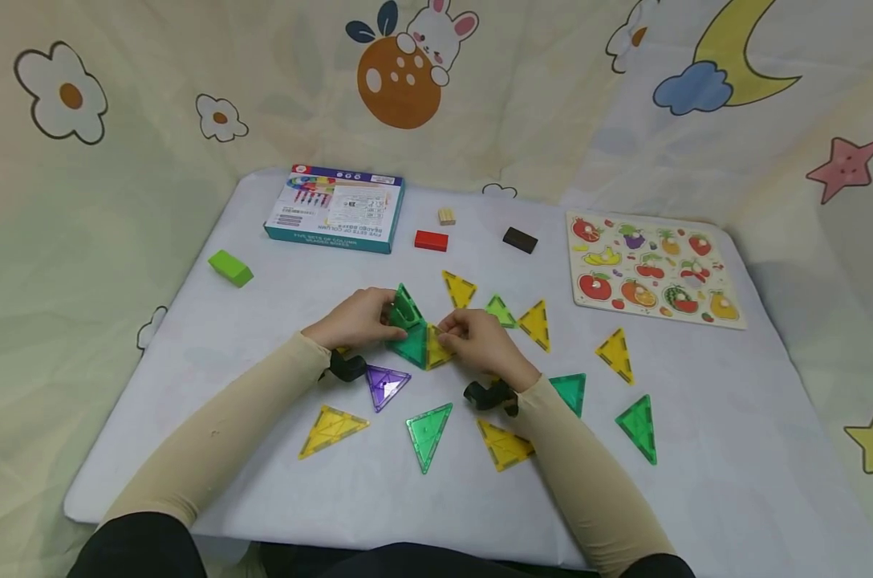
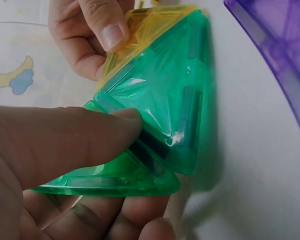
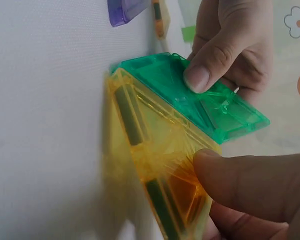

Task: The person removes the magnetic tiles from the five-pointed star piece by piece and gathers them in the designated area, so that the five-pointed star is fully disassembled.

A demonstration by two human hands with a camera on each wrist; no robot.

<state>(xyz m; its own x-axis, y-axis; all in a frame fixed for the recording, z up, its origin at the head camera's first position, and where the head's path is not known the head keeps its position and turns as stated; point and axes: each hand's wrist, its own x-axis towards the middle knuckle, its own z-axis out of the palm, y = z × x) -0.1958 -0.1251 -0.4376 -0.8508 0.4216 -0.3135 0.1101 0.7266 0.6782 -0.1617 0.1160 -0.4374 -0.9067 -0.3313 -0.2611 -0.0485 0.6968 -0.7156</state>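
Joined edge to edge near the table's middle are two green triangular magnetic tiles, one lower [image 1: 410, 347] and one upper [image 1: 405, 308], and a yellow triangular magnetic tile [image 1: 436, 350]. My left hand [image 1: 357, 317] pinches the upper green tile between thumb and fingers, close to its seam with the lower one. My right hand [image 1: 484, 341] pinches the yellow tile [image 3: 155, 145] by its edge. In the left wrist view the lower green tile [image 2: 157, 95] lies between the other two, and the tiles meet at angles. A purple triangular tile [image 1: 387, 386] lies just below my left hand.
Loose yellow [image 1: 331, 429] and green [image 1: 428, 435] triangular tiles lie around both forearms and to the right. A box [image 1: 335, 210], a green block [image 1: 230, 268], a red block [image 1: 432, 241], a dark block [image 1: 520, 240] and a fruit puzzle board [image 1: 653, 269] lie farther back.
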